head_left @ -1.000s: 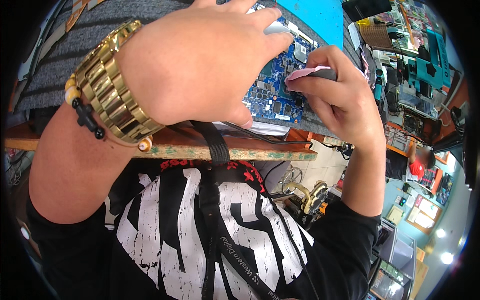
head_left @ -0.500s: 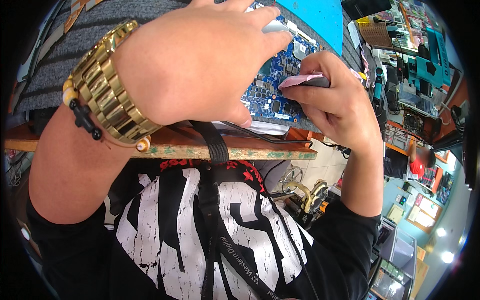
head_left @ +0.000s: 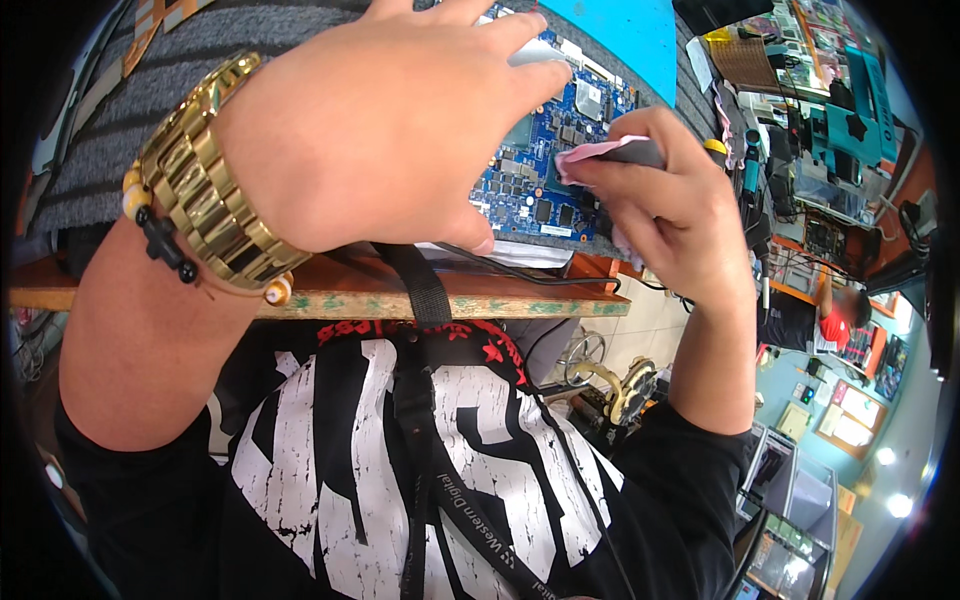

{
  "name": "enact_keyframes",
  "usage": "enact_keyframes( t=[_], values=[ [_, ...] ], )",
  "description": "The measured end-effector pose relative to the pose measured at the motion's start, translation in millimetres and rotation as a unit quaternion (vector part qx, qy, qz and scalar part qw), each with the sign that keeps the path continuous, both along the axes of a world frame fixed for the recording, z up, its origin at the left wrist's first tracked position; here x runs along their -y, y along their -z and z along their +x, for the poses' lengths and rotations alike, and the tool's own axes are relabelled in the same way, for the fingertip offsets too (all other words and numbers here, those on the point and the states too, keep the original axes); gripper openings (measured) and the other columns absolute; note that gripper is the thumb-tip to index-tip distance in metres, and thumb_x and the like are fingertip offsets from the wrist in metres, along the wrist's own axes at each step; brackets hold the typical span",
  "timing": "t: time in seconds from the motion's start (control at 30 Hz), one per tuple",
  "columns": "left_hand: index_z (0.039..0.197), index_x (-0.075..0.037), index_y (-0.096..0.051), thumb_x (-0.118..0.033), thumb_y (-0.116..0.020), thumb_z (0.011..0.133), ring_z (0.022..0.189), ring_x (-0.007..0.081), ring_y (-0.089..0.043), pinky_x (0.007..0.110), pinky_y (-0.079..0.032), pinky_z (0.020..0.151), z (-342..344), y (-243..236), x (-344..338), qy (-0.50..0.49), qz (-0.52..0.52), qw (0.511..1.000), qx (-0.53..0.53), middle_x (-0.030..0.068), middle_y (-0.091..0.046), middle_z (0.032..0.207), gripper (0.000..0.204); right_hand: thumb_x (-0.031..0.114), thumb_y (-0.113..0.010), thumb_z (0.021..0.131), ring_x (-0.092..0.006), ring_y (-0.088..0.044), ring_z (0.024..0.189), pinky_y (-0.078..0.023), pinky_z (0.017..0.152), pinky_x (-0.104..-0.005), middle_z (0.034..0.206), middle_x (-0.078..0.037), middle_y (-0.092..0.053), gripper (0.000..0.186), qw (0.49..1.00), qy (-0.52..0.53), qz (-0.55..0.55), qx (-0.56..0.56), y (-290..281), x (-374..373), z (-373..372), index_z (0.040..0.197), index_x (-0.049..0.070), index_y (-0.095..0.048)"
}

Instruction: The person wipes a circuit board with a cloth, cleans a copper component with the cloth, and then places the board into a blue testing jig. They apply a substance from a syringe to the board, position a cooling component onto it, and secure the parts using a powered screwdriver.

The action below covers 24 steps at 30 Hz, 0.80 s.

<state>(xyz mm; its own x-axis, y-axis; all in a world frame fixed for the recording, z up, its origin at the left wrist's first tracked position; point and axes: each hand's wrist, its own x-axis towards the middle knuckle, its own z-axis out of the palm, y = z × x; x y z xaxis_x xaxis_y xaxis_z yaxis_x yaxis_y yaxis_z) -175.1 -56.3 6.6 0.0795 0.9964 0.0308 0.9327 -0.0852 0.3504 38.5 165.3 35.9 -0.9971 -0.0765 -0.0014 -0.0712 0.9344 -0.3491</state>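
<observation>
A blue circuit board, crowded with chips and small parts, lies before me. My left hand spreads over its left side, fingers apart and palm down, hiding much of it. At that wrist are a gold watch and a beaded bracelet. My right hand pinches a pink cloth together with a dark grey flat piece. The cloth's tip is at a dark square chip on the board's right half; whether it touches is hard to tell. A bit of cloth also hangs below the right fingers.
Under the board is a grey ribbed mat on a wooden bench with a worn front edge. A bright blue sheet lies beyond the board. A black cable runs along the edge. Cluttered tools and a person in red are at the right.
My right hand has shifted slightly left and up with the cloth, and its fingers have tilted. More of the chip beside the cloth's tip shows. My left hand stays spread over the board.
</observation>
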Motion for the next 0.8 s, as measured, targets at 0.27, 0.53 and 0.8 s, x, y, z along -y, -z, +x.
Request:
enact_keyframes(
  t=[0.27, 0.53, 0.8],
  values=[
    [0.159, 0.011, -0.055, -0.055, -0.088, 0.101, 0.164, 0.0568, -0.047, 0.08, -0.032, 0.135, 10.1, 8.7, -5.4, -0.036, 0.033, 0.998, -0.034, 0.0398, -0.057, 0.165, 0.093, -0.004, -0.085, 0.091, -0.0326, -0.078, 0.096, -0.062, 0.081, -0.0423, 0.111, -0.013, -0.074, 0.037, 0.999, 0.018, 0.031, 0.002, 4.5, 1.6, 8.0, 0.122, 0.013, -0.093],
    [0.16, 0.01, -0.055, -0.056, -0.089, 0.101, 0.165, 0.0566, -0.046, 0.08, -0.031, 0.135, 1.8, 42.3, -12.9, -0.028, 0.091, 0.995, -0.011, 0.0393, -0.056, 0.166, 0.095, -0.003, -0.085, 0.092, -0.0318, -0.079, 0.096, -0.063, 0.08, -0.0405, 0.115, -0.013, -0.077, 0.034, 1.0, 0.004, 0.029, 0.007, 1.3, 3.6, 8.7, 0.121, 0.011, -0.093],
    [0.171, 0.007, -0.047, -0.065, -0.088, 0.099, 0.167, 0.0564, -0.044, 0.079, -0.028, 0.137, 11.0, 1.7, -1.5, -0.04, 0.01, 0.998, -0.046, 0.0392, -0.051, 0.174, 0.11, -0.007, -0.081, 0.099, -0.0261, -0.078, 0.104, -0.06, 0.091, -0.0337, 0.125, -0.019, -0.08, 0.024, 0.997, 0.07, 0.006, -0.045, -28.1, -1.5, 27.1, 0.121, 0.001, -0.09]
  ],
)
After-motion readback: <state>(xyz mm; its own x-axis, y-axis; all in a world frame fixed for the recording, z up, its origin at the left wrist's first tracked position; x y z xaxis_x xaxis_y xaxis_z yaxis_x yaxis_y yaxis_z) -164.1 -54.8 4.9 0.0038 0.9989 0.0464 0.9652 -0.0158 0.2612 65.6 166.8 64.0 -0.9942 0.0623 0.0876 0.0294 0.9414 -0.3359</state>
